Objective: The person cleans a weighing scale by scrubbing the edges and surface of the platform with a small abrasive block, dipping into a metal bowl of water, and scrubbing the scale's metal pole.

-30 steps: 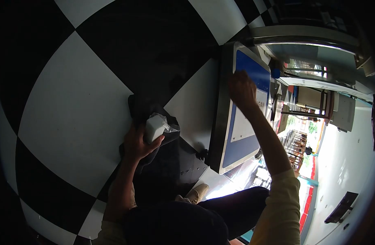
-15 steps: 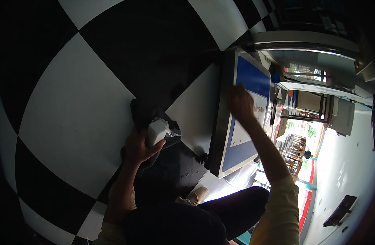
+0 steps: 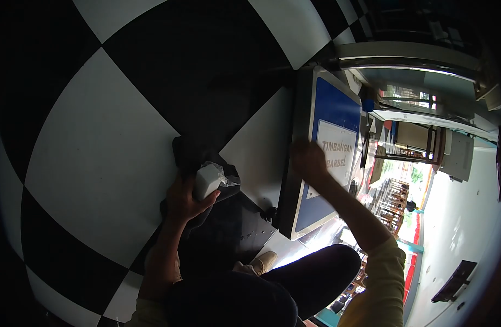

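In the head view, my left hand (image 3: 180, 199) is wrapped round a white block-shaped object (image 3: 208, 181), thumb along its near side. Crumpled clear plastic (image 3: 227, 176) sticks out at its right end. Under and around this hand lies a dark object (image 3: 183, 150) on the floor, too dim to identify. My right hand (image 3: 310, 162) is curled closed at the left edge of a blue metal-framed box (image 3: 337, 101) whose white label (image 3: 337, 155) reads "TIMBANGAN BARBEL". Whatever its fingers hold, if anything, is hidden in shadow.
The floor (image 3: 98, 141) has large black and white checks. A small black knob-like part (image 3: 270, 213) is beside the box's lower left corner. My shoe (image 3: 265, 261) rests just below. Tables and chairs (image 3: 395, 210) stand far off to the right.
My right hand has moved down and left, from over the box's face to its left edge, uncovering more of the label. My left hand and the white block have barely shifted.
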Available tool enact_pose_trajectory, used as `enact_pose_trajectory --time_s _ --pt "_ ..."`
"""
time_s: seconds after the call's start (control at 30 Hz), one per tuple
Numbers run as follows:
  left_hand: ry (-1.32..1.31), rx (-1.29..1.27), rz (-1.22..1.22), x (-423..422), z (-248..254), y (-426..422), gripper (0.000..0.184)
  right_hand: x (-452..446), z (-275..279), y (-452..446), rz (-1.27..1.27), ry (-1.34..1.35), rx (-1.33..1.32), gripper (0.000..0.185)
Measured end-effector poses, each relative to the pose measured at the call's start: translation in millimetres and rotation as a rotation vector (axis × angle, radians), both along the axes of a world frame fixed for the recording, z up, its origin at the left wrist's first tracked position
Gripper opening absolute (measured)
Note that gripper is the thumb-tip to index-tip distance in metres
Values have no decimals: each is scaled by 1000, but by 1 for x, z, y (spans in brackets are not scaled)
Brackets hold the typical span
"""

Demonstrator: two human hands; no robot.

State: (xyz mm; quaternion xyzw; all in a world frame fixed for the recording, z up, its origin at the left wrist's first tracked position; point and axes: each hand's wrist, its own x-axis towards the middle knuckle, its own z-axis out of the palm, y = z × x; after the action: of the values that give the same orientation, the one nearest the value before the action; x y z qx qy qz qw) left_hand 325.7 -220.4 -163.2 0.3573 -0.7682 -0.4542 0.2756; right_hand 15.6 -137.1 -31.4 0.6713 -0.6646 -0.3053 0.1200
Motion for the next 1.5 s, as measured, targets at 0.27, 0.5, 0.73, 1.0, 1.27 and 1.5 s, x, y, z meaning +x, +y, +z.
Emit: enact_pose_trajectory --time_s 0.27,0.5,0.73,1.0,1.27,1.5 --pt "64 -7 12 -3 0 -1 58 -52 -2 -106 -26 -81 -38 6" --pt "39 -5 16 -2 5 -3 57 -6 -7 -25 117 -177 71 10" --pt "42 -21 6 -1 5 -3 58 -54 7 -107 -22 -55 -109 6" --pt "46 -10 1 -3 4 -2 59 -22 26 -35 -32 -302 -133 6" --pt "45 -6 9 -2 6 -3 58 -2 33 2 -32 -393 -93 18" --pt "56 3 2 -3 6 -3 60 -45 27 -72 -105 -262 -229 14"
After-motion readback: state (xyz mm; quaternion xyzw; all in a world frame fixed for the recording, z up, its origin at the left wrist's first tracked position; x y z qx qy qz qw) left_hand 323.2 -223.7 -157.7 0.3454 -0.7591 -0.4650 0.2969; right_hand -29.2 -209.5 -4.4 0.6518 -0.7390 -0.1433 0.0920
